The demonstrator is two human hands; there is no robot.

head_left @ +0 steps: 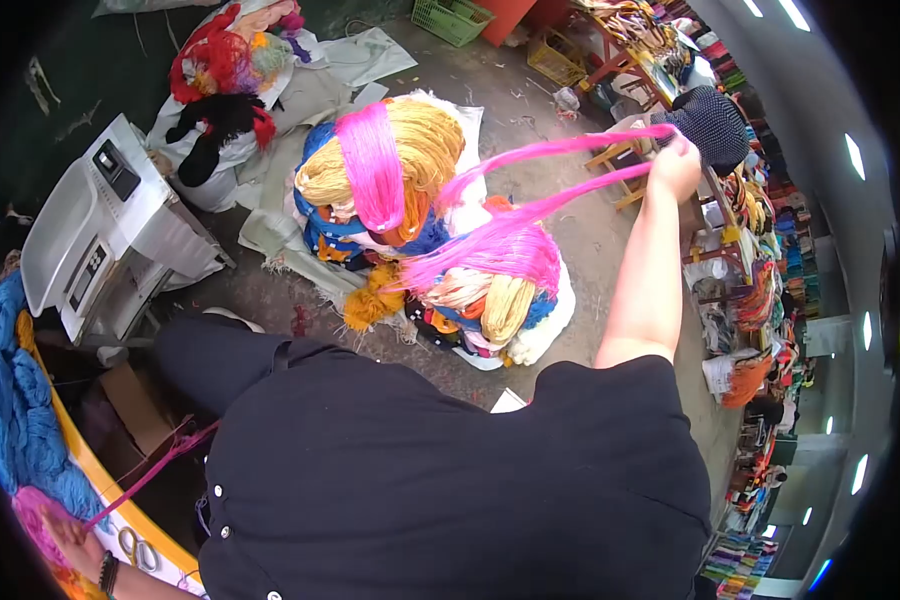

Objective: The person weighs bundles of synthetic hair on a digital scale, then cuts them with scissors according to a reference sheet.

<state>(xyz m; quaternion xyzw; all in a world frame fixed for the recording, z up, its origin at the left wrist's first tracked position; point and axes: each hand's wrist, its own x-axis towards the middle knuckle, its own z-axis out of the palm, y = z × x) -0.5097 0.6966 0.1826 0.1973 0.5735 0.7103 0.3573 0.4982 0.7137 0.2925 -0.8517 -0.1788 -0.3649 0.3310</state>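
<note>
My right hand (677,168) is stretched out at the upper right, its fingers closed round the end of a long loop of bright pink yarn (560,205). The loop runs back to a bundle of mixed yarn hanks (505,308) on the floor and fans out over it. At the lower left, my left hand (78,548), with a dark bracelet at the wrist, is closed on a pink yarn hank (38,520) at the table. A thin twisted pink strand (155,470) runs from there towards my body. Scissors (138,548) lie beside that hand.
Another yarn bundle (425,150), tan and blue with a pink band, stands behind. A white scale (120,220) is at the left, near blue yarn (15,400) on the yellow-edged table (70,445). A person in a dark dotted garment (708,125) is near yarn-laden tables at the right.
</note>
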